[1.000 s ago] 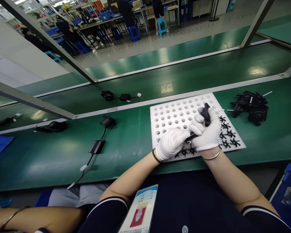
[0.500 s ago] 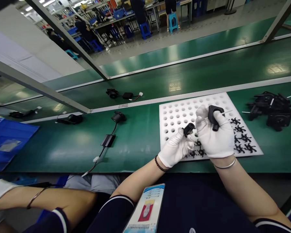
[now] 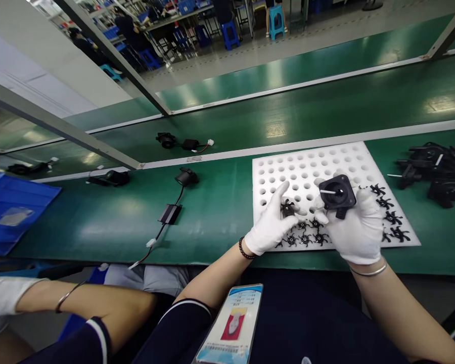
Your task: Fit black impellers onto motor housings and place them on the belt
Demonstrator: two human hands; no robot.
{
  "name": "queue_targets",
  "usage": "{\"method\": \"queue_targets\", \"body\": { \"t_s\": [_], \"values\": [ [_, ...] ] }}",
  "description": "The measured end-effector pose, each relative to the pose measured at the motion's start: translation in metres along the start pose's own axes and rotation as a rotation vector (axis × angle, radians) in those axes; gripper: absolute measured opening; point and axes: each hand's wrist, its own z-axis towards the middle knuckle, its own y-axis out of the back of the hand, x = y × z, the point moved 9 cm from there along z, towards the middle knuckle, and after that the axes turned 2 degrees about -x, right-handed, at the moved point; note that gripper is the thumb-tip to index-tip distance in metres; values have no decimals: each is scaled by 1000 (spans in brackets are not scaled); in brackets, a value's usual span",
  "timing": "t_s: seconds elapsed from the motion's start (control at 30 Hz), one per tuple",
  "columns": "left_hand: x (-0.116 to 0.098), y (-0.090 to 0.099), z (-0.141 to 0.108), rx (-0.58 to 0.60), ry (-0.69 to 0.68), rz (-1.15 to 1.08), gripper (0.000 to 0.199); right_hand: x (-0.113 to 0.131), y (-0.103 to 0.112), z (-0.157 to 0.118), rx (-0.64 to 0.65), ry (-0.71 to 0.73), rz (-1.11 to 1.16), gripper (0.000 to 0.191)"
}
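Bench (image 3: 220,227), green: running from 9 to 3 o'clock. Tray (image 3: 257,210), white: lying under both hands. Pile (image 3: 436,172), black: sitting at tray's 3 o'clock. Right hand (image 3: 354,235): holding housing (image 3: 343,200), hub showing, over tray. Left hand (image 3: 272,225): holding fan (image 3: 287,208), thumb and forefinger spreading, at housing's 8 o'clock. Other fans (image 3: 393,218): resting on tray, 3 to 7 o'clock. Pin (image 3: 327,192), white: pointing to 9 o'clock from hub.

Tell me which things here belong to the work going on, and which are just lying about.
Seemingly part of the work:
black housing in the right hand
small fan wheel in the left hand
foam tray bearing more fan wheels
probably the pile of black parts

Seemingly just lying about:
cabled black box
blue bin
light-blue stool in the background
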Motion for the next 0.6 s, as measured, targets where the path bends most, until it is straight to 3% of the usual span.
{"method": "queue_targets", "body": {
  "t_s": [0.1,0.2,0.3,0.4,0.6],
  "values": [
    [-13,3,-4,-54,-218,392,91,8,2,-6,49,201,-267,47],
    [-23,-1,-8,-28,-366,456,94,14,-3,-17,122,466,-591,53],
    [-28,-2,-10,-25,-390,472,93,16,-20,-31,283,740,-880,63],
    [-35,-2,-11,-17,-414,509,88,15,-35,-39,399,892,-1068,70],
    [-48,-1,-12,32,-464,591,72,20,-47,-43,413,1075,-1240,69]
  ]
}}
